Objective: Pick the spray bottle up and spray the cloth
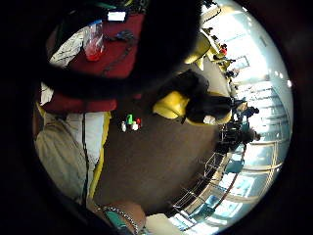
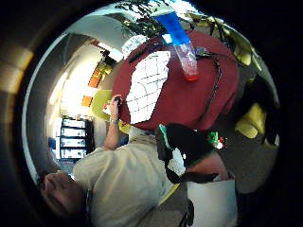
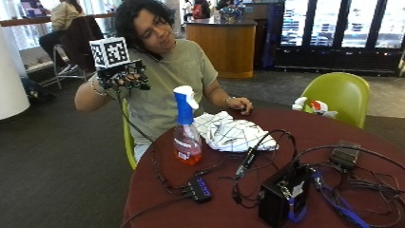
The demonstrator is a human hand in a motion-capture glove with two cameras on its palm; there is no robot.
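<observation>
a: quick pass. where's the right hand (image 3: 123, 78)?

b: raised beside the person's shoulder, off the table, well apart from everything. black glove, fingers hang loosely curled, nothing in them.

a: spray bottle (image 3: 187, 128)?

b: upright on the round red table (image 3: 190, 209), near the edge on the person's side. white and blue trigger head, orange-red liquid low in the clear body. from the bottle, the raised hand is at about 10 o'clock.

a: cloth (image 3: 231, 133)?

b: white, dark grid lines, crumpled, just beside the bottle at its 3 o'clock. can't tell if they touch. the thumb side palm view shows both on the red top too, bottle (image 2: 182, 45) next to cloth (image 2: 147, 85).

a: other hand?

b: bare left hand (image 3: 240, 105) rests on the table just behind the cloth, at the cloth's 12 o'clock.

a: progress?

b: i'd judge nothing done. bottle not picked up, no sign of spraying. all left: reach down, grip the bottle, aim at the cloth, pull the trigger.

a: clutter?

b: black box (image 3: 284, 192) and cables (image 3: 265, 152) at the bottle's 4 o'clock, out of the reach path i think.
</observation>
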